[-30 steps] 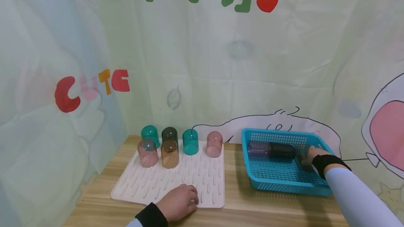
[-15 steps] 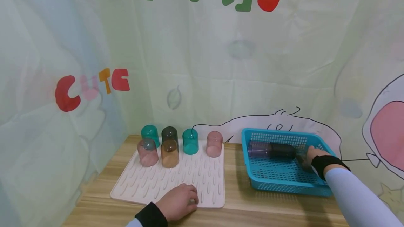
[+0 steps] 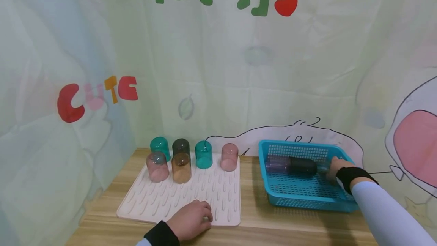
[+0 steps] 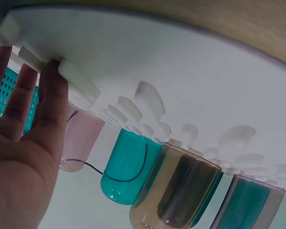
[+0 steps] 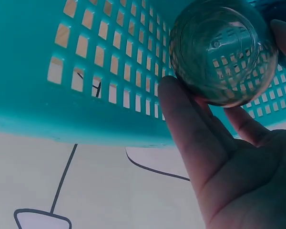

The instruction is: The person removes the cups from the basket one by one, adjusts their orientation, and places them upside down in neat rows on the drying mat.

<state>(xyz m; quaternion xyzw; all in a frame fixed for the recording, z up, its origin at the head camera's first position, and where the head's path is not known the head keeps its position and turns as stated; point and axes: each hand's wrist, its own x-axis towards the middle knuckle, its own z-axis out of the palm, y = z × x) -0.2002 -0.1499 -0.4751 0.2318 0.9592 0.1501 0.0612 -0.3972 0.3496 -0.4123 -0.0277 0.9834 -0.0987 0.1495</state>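
A: What are the right hand's (image 3: 336, 168) fingers (image 5: 181, 112) doing?
B: They curve round a clear glass (image 5: 224, 57), the forefinger along one side and the thumb (image 5: 285, 40) on the other; the lower fingertips are partly hidden.
A: And the glass?
B: Inside the blue basket (image 3: 265, 185), at its right end, its round end towards the wrist camera. How firmly it is gripped can't be judged. A good hold would be even and light, since smooth glass may slip if pinched on one side.
A: What lies near it?
B: A dark glass (image 3: 303, 166) on its side, with a purple glass (image 3: 277, 164) end to end beyond it, along the basket's back wall. Whether the clear one touches the dark one is hard to make out, so easing it straight up, away from its neighbour and the basket rim, would be the safer course.
A: The left hand (image 3: 191, 217)?
B: It rests at the near edge of the white ridged mat (image 3: 146, 208), fingers relaxed, slightly apart, gripping nothing. It could steady the mat there.
A: Further out?
B: Six coloured glasses (image 3: 203, 156) stand upside down on the mat's far half, on the left of the wooden surface (image 3: 250, 200); the basket sits by the far edge, towards the right.
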